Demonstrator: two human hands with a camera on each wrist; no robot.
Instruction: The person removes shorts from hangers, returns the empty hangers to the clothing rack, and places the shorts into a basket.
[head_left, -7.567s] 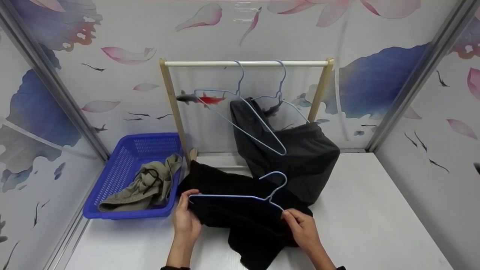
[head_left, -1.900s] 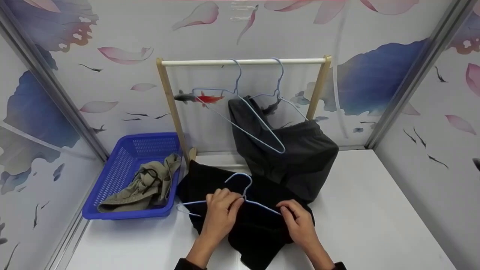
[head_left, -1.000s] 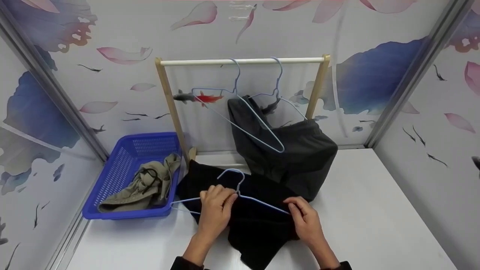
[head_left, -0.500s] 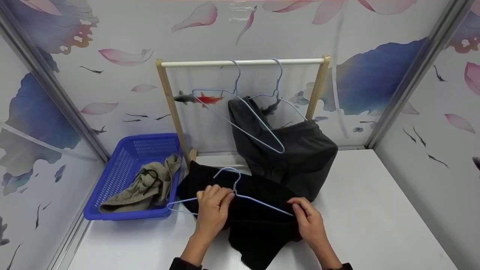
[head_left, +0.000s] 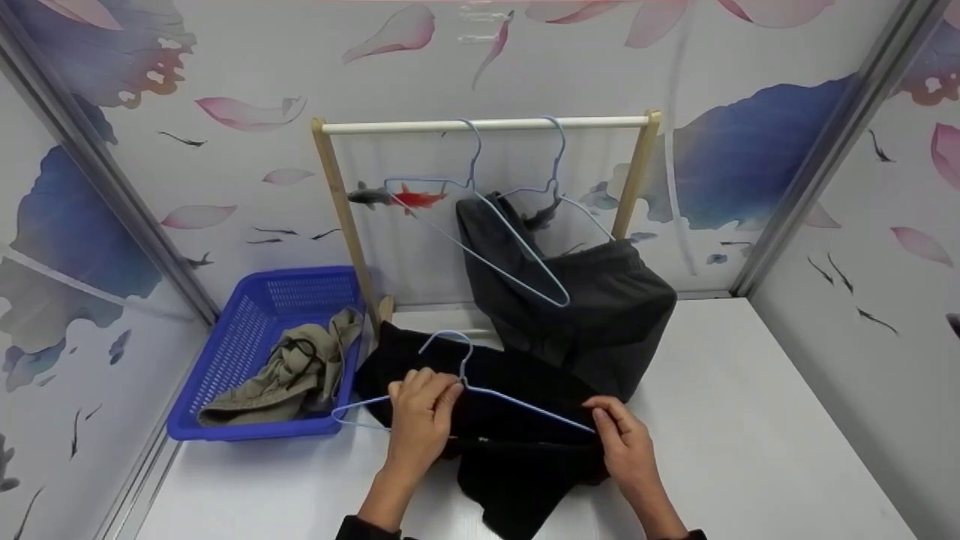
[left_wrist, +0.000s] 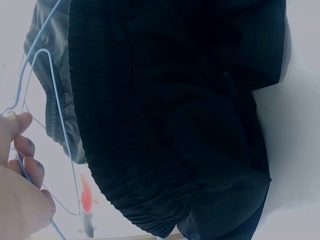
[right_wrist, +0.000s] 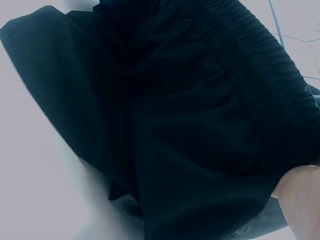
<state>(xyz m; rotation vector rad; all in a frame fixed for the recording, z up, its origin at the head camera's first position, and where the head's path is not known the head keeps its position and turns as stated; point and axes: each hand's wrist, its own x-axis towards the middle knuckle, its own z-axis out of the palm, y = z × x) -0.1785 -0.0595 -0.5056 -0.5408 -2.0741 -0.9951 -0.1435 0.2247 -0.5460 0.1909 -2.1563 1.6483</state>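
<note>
In the head view, my left hand (head_left: pixel 420 416) grips a light-blue wire hanger (head_left: pixel 525 406) just left of its neck, hook upward. Its fingers curl round the wire in the left wrist view. A pair of black shorts (head_left: pixel 525 480) with a gathered elastic waistband lies under the hanger. My right hand (head_left: pixel 628 446) pinches the waistband's right side, thumb and forefinger right at the hanger's right end. The right wrist view has the shorts (right_wrist: pixel 190 125) filling most of the frame, my right hand (right_wrist: pixel 300 195) at the waistband; its fingertips are hidden there.
Behind stands a wooden rack with a white rail (head_left: pixel 510 126). A bare blue hanger (head_left: pixel 517 236) and a hanger carrying dark grey shorts (head_left: pixel 585 315) hang from it. At left, a blue basket (head_left: pixel 187 375) holds khaki cloth (head_left: pixel 292 375). Patterned walls enclose the white table (head_left: pixel 750 420).
My left hand has shifted from the hanger's left end to near its neck. The hanger has moved left, and lately my right hand has edged right, with the shorts' waistband edge lifting.
</note>
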